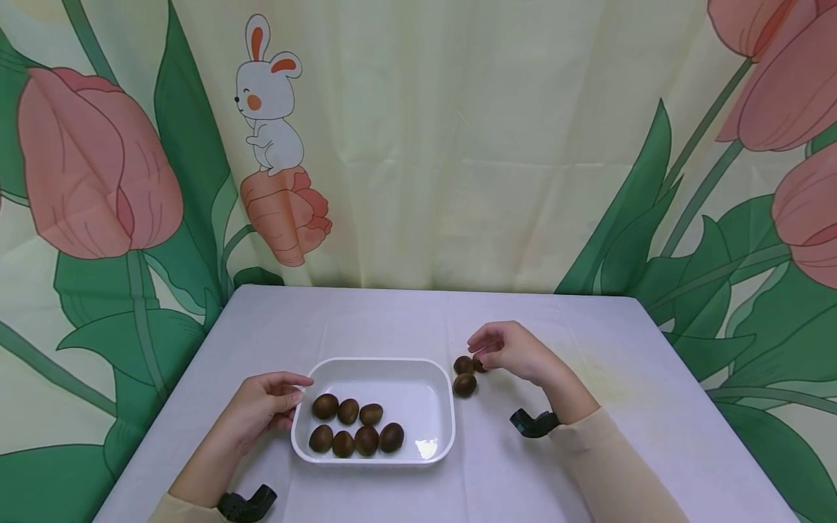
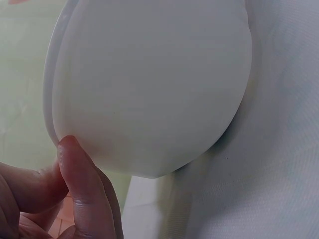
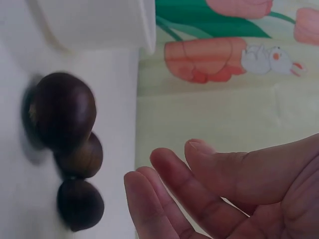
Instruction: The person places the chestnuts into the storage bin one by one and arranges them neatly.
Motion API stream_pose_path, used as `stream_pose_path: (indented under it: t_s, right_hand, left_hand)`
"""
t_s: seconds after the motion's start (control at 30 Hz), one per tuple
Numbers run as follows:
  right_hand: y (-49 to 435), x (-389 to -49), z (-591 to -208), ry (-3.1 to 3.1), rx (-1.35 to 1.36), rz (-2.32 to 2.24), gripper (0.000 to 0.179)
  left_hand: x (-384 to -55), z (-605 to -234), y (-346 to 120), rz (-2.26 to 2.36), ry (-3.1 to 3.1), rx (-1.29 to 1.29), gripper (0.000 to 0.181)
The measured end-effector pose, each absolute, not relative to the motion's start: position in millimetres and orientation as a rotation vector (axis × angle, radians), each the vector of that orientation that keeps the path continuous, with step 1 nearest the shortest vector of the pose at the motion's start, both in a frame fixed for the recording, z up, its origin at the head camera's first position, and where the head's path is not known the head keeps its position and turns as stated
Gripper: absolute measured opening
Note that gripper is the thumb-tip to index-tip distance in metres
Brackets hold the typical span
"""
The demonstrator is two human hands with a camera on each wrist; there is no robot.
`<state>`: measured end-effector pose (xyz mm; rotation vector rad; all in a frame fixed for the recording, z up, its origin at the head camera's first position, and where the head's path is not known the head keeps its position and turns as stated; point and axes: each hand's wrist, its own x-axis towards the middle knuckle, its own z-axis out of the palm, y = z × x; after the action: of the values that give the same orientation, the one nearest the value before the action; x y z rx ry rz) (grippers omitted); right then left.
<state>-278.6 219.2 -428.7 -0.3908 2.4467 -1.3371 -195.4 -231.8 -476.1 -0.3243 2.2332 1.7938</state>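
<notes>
A tulip-printed curtain (image 1: 445, 145) hangs behind the white-clothed table (image 1: 503, 472).

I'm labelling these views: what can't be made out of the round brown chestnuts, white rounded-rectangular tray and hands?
Head view: one loose round brown chestnut, partly covered by the right hand.
Left wrist view: contents of the white rounded-rectangular tray, hidden by its outer side; the left hand, cut by picture edges.
Right wrist view: the middle chestnut, partly behind the upper chestnut; the tray, cut by the top edge.
</notes>
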Motion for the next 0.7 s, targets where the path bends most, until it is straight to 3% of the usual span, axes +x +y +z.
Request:
stream_pose_path:
  t_s: [0.7]
  right_hand:
    - [228, -303, -468, 2.545, -0.152, -1.235, 0.030]
  left_hand:
    - [-198, -478, -232, 1.790, 2.238, -0.329, 0.029]
